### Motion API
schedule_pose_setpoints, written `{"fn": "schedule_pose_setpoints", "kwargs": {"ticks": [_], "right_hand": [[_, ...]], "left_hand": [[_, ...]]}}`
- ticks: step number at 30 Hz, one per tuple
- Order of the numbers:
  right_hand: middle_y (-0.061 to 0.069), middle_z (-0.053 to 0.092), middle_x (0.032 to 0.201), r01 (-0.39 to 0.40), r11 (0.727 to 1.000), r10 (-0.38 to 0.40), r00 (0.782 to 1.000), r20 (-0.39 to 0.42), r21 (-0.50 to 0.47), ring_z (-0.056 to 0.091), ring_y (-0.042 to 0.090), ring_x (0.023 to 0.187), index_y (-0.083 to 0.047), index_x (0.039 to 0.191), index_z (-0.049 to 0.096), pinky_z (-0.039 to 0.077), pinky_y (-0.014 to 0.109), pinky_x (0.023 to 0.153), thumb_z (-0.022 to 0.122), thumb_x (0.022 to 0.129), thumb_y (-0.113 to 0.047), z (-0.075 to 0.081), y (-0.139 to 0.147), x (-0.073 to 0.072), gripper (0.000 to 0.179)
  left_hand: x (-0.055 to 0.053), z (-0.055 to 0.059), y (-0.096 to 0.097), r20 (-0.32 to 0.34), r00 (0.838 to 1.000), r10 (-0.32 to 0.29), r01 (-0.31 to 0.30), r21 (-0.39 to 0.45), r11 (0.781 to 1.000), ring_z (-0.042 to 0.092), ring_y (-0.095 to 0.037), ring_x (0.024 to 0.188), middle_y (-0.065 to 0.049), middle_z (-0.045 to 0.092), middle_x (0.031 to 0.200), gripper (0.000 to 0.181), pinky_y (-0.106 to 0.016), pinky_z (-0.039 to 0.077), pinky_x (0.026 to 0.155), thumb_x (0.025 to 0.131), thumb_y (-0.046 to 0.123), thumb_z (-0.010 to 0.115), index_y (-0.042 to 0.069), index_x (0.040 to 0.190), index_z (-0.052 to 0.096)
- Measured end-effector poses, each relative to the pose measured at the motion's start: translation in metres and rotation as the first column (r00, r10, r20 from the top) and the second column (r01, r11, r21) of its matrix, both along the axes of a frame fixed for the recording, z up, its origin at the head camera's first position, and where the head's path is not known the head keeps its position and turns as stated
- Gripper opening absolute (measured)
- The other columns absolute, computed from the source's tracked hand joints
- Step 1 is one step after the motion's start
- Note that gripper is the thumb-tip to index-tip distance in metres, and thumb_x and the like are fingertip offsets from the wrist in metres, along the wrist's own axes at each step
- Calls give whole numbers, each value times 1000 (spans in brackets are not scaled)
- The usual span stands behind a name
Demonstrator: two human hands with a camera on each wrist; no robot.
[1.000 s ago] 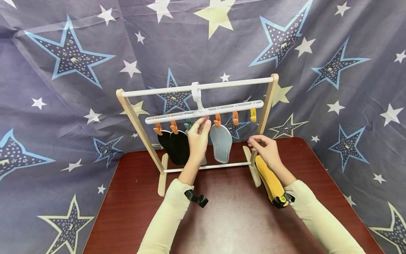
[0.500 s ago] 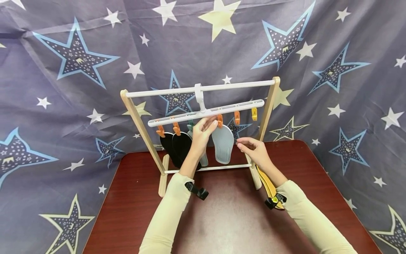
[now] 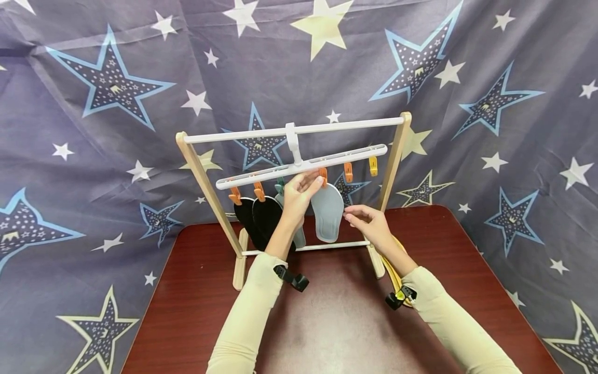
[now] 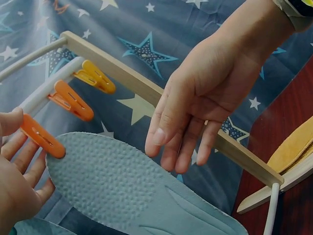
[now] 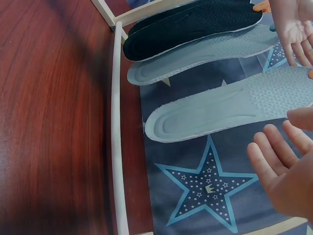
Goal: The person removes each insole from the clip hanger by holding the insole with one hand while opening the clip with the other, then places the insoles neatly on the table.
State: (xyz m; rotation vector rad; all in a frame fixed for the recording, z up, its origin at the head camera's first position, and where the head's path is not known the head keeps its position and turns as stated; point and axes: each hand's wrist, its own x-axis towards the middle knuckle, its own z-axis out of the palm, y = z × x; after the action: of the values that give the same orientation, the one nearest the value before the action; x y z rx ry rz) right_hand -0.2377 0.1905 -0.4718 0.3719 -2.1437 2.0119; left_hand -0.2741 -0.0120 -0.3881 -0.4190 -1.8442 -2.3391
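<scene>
A light grey insole (image 3: 327,213) hangs from an orange clothespin (image 4: 45,137) on the white clip hanger (image 3: 345,157). My left hand (image 3: 299,195) pinches that clothespin at its upper end, thumb in front and fingers reaching behind. Just right of the insole's edge is my right hand (image 3: 371,226), its fingers loosely bent and holding nothing; the palm shows in the right wrist view. Left of my left hand hang a second grey insole (image 5: 195,58) on a green clothespin (image 3: 279,186) and two black insoles (image 5: 195,29) on orange clothespins, partly hidden by my left arm.
The hanger hooks onto the top bar (image 3: 233,135) of a wooden-sided rack (image 3: 201,179) on a red-brown table (image 3: 327,311). To the right of the hung insole, an unused orange clothespin (image 3: 348,172) and a yellow clothespin (image 3: 373,166) dangle. Yellow insole-shaped pieces (image 4: 296,147) lie beside the right foot.
My right hand has moved left from beside the right post to the grey insole's edge. My left hand has shifted slightly right to the clothespin. The hung insoles have swayed a little.
</scene>
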Motion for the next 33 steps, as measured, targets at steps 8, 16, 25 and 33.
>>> {"fn": "schedule_pose_setpoints", "kwargs": {"ticks": [8,16,25,33], "right_hand": [[41,66,110,0,1000,0,1000,5,-9,70,-1,83,14,117,67,62,21,75,68,95,0,-6,-1,2,25],[42,65,111,-15,1000,15,1000,12,-17,71,1,86,16,117,66,63,24,76,67,95,2,-9,-3,4,25],[35,68,107,5,1000,-5,999,37,14,69,-1,84,15,116,66,63,27,79,68,95,0,-7,-5,4,26],[31,69,106,-25,999,27,998,53,-45,70,1,85,17,117,65,62,22,77,68,95,2,-9,-5,5,27]], "left_hand": [[1,-3,-2,3,1000,-1,1,-6,1000,67,-5,99,-26,67,126,35,-17,54,87,96,3,68,-10,128,63],[2,-3,-3,-10,1000,-1,1,4,1000,68,-6,94,-25,70,120,33,-17,55,83,94,-1,68,-13,125,63],[1,-2,0,-13,1000,11,-11,-4,1000,66,-2,87,-12,72,107,30,-16,54,78,94,-3,67,-14,121,62],[3,0,3,-4,999,33,-33,10,999,66,-3,84,-3,71,99,27,-16,54,75,93,-4,68,-14,118,62]]}}
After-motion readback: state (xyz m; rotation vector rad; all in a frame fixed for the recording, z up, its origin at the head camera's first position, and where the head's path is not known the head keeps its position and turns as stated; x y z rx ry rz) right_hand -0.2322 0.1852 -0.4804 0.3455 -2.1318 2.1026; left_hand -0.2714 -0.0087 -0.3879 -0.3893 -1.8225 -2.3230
